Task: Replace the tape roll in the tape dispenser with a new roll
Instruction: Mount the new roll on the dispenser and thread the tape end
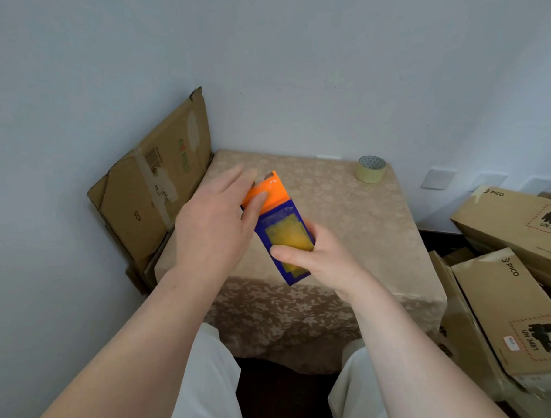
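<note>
A blue tape dispenser with an orange front part is held tilted above the table. A yellowish tape roll shows through its blue frame. My right hand grips the blue body from the lower right. My left hand is on the orange end, thumb pressed on its top face and fingers stretched behind it. A separate beige tape roll stands on the far right corner of the table, away from both hands.
The small table wears a beige flowered cloth and sits in a wall corner. Flattened cardboard leans on the wall at the left. Stacked PICO boxes crowd the right side. My knees are under the front edge.
</note>
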